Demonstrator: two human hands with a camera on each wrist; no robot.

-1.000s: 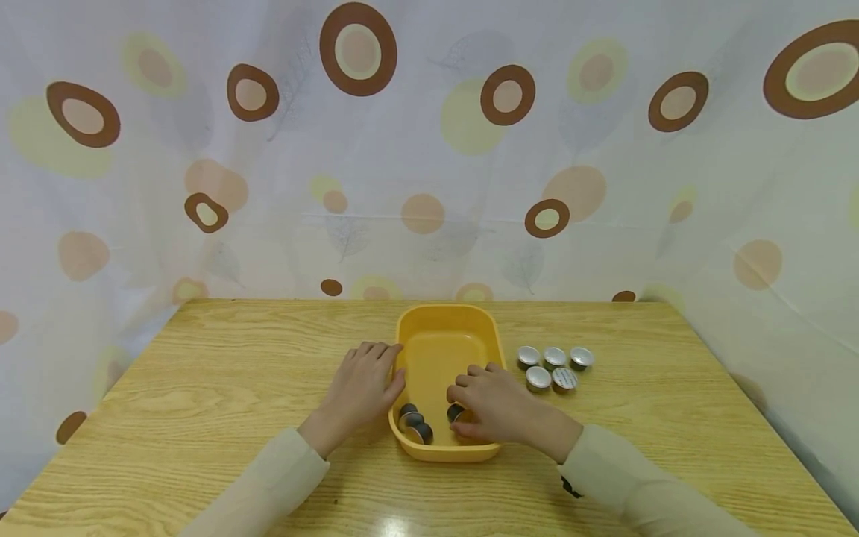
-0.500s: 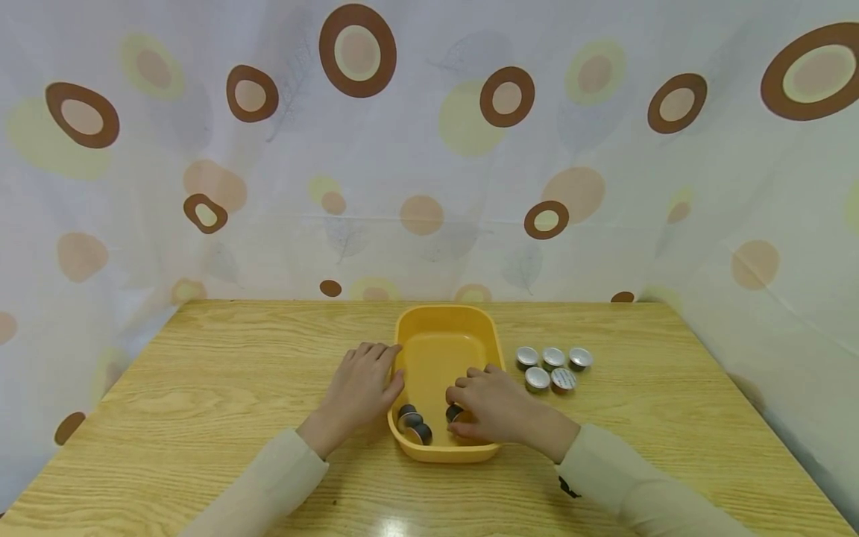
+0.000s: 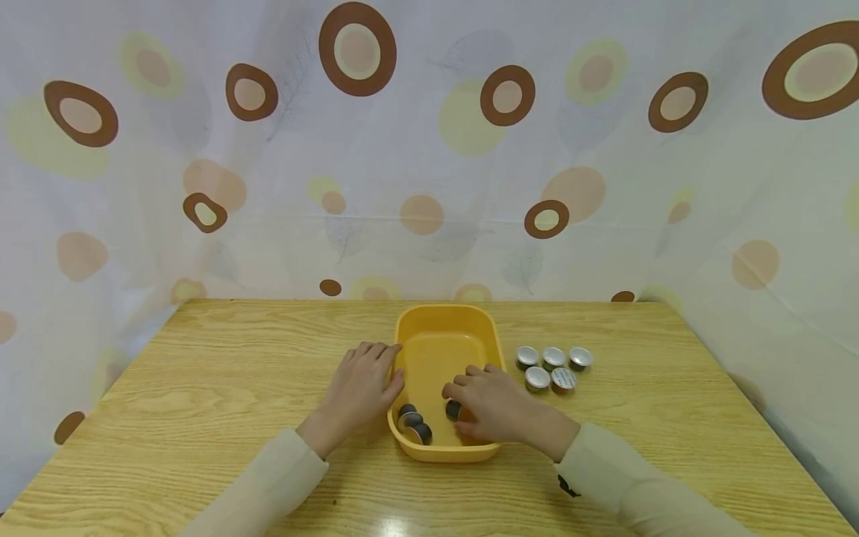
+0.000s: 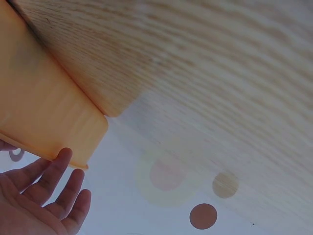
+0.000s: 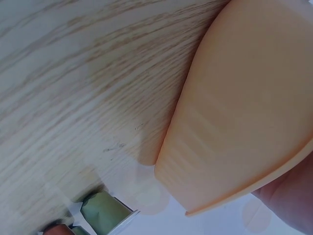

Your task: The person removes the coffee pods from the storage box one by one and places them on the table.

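A yellow plastic tub [image 3: 446,453] stands on the table between the two hands. My left hand [image 3: 357,384] rests against its left rim, and in the left wrist view the fingers are extended, with fingertips at the rim. My right hand [image 3: 493,403] reaches over the right rim into the tub, fingers and thumb curled around a dark coffee capsule [image 3: 453,410]. The palm hides part of that capsule. More dark capsules [image 3: 421,433] lie together in the tub's near left corner. The right wrist view shows mostly the tub's outer wall [image 5: 239,107].
To the right of the tub, several capsules [image 3: 537,379] stand foil lid up in two short rows on the wooden table [image 3: 255,358]. A green capsule [image 5: 103,211] shows low in the right wrist view. A patterned curtain [image 3: 429,149] hangs behind and beside the table.
My right fingers and thumb have shifted slightly around the capsule, which has turned or moved a little. The left hand, the tub and the other capsules stay in place.
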